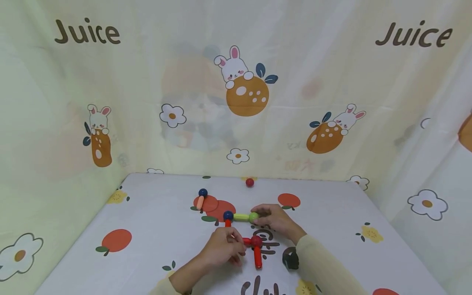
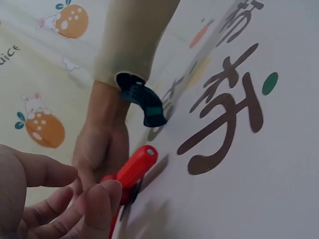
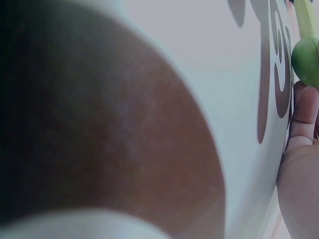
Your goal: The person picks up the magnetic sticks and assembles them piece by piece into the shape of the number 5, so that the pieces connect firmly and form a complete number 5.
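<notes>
In the head view, my right hand (image 1: pixel 276 219) pinches a light green ball (image 1: pixel 253 217) on a yellow-green rod (image 1: pixel 241 217). That rod's other end meets a dark blue ball (image 1: pixel 228 215), from which a red rod (image 1: pixel 228 223) runs toward my left hand (image 1: pixel 223 248). Loosely bent, the left fingers sit beside a red ball (image 1: pixel 256 241) with two red rods, one pointing to the hand, one (image 1: pixel 258 258) toward me. The left wrist view shows the left thumb and fingers (image 2: pixel 65 211) apart, nothing between them; a red rod (image 2: pixel 137 167) lies beyond. Fingertips touch the green ball (image 3: pixel 306 60) in the right wrist view.
Farther back are a dark blue ball (image 1: pixel 203 192) with an orange-pink rod (image 1: pixel 200 203) and a lone red ball (image 1: pixel 249 182). A dark object (image 1: pixel 290 258) is beside the right sleeve. Printed cloth covers the table (image 1: pixel 147 205) and hangs behind it and at its sides.
</notes>
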The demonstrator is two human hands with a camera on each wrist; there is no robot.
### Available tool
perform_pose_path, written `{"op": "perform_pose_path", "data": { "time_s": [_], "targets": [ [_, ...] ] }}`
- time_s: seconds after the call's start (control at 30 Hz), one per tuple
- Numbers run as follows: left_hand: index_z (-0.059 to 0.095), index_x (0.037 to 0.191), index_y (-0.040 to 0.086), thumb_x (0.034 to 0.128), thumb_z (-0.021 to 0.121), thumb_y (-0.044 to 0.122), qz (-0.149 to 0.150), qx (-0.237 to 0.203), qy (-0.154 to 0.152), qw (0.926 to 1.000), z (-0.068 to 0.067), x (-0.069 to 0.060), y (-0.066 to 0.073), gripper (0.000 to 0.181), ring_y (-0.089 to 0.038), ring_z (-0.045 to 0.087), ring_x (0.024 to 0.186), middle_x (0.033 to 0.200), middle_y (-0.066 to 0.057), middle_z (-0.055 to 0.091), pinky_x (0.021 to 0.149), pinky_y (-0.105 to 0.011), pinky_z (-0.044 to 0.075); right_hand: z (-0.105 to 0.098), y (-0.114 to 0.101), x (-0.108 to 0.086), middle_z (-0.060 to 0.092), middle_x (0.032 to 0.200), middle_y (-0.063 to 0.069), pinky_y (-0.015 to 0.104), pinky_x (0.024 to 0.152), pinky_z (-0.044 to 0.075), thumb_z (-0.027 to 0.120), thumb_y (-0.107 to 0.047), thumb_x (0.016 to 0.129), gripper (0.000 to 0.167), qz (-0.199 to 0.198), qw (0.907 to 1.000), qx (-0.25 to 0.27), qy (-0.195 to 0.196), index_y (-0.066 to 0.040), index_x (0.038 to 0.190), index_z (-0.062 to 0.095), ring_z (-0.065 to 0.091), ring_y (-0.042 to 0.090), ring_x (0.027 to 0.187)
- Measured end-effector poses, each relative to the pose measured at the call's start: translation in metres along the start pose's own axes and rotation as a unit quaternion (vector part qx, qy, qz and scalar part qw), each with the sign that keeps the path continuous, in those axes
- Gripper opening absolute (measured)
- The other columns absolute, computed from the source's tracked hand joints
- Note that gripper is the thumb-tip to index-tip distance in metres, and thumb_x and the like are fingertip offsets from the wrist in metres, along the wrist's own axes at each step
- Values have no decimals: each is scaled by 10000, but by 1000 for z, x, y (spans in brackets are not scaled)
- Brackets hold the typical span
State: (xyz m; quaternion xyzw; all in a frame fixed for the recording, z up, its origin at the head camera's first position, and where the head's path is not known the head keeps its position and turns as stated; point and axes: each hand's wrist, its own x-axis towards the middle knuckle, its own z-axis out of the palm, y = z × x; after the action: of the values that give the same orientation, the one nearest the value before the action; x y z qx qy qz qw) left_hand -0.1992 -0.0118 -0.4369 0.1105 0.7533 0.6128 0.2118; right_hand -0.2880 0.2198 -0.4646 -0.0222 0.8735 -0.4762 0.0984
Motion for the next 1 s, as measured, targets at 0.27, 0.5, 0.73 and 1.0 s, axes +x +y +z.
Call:
{"op": "perform_pose_path", "data": {
  "time_s": [0.27, 0.5, 0.73, 1.0],
  "targets": [
    [627, 1030, -25, 914, 709, 87, 247, -46, 209, 9995, -17, 4, 9, 181, -221, 695, 588, 811, -140, 721, 602, -305, 601, -1, 1, 1, 706, 1176, -9, 445, 998, 526, 782, -196, 894, 343, -27, 10000, 53, -8, -202, 1232, 723, 632, 189, 1060],
    [612, 1067, -48, 932, 690, 107, 378, -186, 364, 9984, -29, 12, 11, 220, -211, 705, 602, 867, -173, 728, 623, -311, 606, -1, 2, 2, 703, 1176, -7, 434, 986, 534, 780, -205, 897, 346, -76, 10000, 48, -44, -201, 1239, 721, 627, 193, 1060],
    [613, 1077, -47, 932, 699, 115, 493, -199, 631, 9966, -38, 21, 14, 234, -206, 701, 623, 908, -213, 719, 631, -318, 607, -1, 2, 0, 701, 1184, -9, 438, 993, 528, 780, -212, 897, 351, -67, 10000, 38, -24, -206, 1242, 719, 626, 192, 1067],
    [634, 1059, -45, 939, 674, 82, 675, 241, 1056, 9918, -56, 36, 14, 179, -208, 694, 614, 868, -160, 686, 605, -310, 602, -1, -1, -2, 699, 1191, -10, 421, 992, 534, 774, -193, 902, 362, -45, 9998, 157, -67, -191, 1258, 710, 626, 194, 1078]
  ]
}}
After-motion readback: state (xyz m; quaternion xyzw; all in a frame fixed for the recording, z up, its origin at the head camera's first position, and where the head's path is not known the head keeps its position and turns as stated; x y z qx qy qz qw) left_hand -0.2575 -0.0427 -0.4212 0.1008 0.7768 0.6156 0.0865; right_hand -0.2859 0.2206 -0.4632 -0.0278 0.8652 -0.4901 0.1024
